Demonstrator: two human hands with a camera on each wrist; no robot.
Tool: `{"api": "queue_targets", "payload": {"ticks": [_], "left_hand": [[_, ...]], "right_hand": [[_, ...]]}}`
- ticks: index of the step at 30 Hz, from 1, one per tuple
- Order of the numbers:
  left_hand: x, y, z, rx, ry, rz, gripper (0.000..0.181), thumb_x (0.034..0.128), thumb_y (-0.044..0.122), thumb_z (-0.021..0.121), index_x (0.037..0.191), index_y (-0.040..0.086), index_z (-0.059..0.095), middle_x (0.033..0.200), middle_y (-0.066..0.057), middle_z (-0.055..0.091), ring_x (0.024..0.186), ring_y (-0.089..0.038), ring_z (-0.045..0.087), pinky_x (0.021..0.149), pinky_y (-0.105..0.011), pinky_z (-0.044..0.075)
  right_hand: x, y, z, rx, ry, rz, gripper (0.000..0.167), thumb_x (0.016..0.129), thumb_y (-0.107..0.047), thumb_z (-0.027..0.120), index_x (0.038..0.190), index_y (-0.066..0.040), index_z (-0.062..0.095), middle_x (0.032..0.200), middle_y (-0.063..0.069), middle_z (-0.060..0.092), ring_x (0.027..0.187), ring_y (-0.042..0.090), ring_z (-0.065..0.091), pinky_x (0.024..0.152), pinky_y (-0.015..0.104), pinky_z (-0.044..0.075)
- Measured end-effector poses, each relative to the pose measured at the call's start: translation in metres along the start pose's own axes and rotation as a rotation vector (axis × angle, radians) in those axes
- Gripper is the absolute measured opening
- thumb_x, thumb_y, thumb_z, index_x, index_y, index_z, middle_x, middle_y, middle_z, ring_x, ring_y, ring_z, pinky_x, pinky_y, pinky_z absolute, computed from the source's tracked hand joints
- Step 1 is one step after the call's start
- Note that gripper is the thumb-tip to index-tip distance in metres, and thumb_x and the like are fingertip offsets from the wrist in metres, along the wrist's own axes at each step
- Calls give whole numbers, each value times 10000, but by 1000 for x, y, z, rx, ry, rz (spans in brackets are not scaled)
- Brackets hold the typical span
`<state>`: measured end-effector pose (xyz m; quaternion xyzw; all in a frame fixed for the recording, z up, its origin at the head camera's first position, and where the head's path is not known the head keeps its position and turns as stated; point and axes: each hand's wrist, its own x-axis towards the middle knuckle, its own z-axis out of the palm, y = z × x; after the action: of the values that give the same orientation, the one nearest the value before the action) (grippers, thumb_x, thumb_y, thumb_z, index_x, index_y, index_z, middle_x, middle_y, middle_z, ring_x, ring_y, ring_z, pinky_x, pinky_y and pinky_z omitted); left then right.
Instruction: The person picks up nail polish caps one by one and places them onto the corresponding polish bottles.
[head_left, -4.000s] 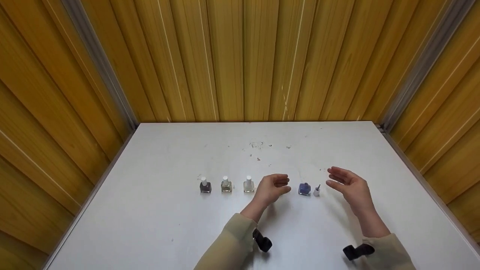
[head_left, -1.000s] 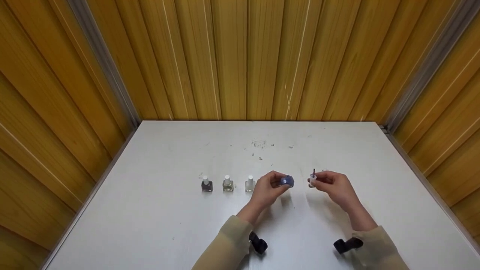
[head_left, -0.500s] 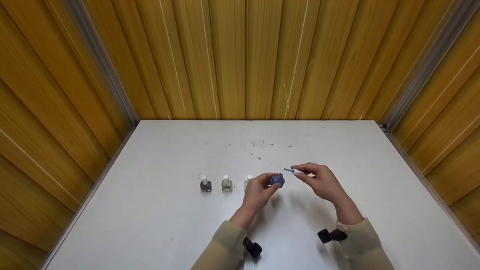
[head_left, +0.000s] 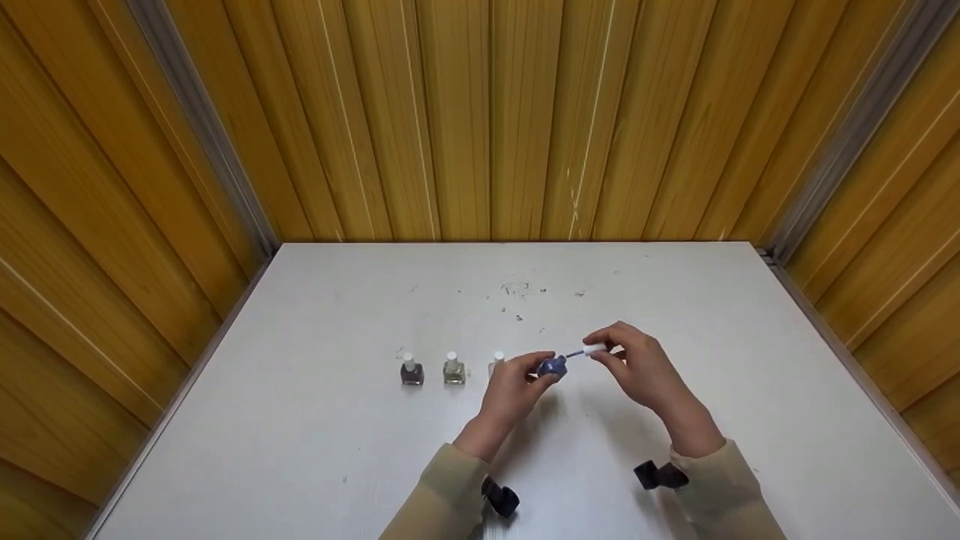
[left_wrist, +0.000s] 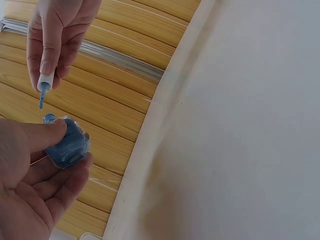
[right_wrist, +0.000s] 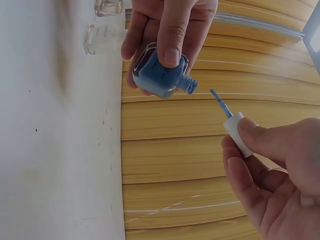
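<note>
My left hand (head_left: 513,390) grips an uncapped blue nail polish bottle (right_wrist: 161,72) above the table, thumb across its face. The bottle is tilted, its threaded neck pointing toward my right hand (head_left: 637,371). Between right thumb and fingers I pinch the white nail polish cap (right_wrist: 238,134), whose blue-coated brush (left_wrist: 42,96) points at the bottle's mouth. In both wrist views a small gap separates the brush tip from the neck.
On the white table (head_left: 337,435) a dark polish bottle (head_left: 412,373) and a pale yellowish one (head_left: 454,370) stand capped in a row. A clear bottle (right_wrist: 97,40) is partly hidden behind my left hand in the head view. Wood-patterned panels (head_left: 480,120) enclose the table.
Both hands were free at first, with bottle and cap on the table. Each was picked up; then the hands came closer and the brush turned from upright toward the bottle.
</note>
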<state>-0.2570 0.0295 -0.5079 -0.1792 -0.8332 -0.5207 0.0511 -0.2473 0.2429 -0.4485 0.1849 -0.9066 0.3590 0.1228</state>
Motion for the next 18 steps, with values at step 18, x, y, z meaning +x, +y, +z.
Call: {"api": "queue_targets", "payload": {"ticks": [18], "left_hand": [[-2,0,2,76,-19,70,315,944,95,735,1244,-1,721,1159,-114,780,1013,-167,755,791,-174,586]], "right_hand": [[-1,-2,9,-66,-28,-100,161,912,12,730,1055,-61,726,1017,45,695,914,206,690,777,321,617]]}}
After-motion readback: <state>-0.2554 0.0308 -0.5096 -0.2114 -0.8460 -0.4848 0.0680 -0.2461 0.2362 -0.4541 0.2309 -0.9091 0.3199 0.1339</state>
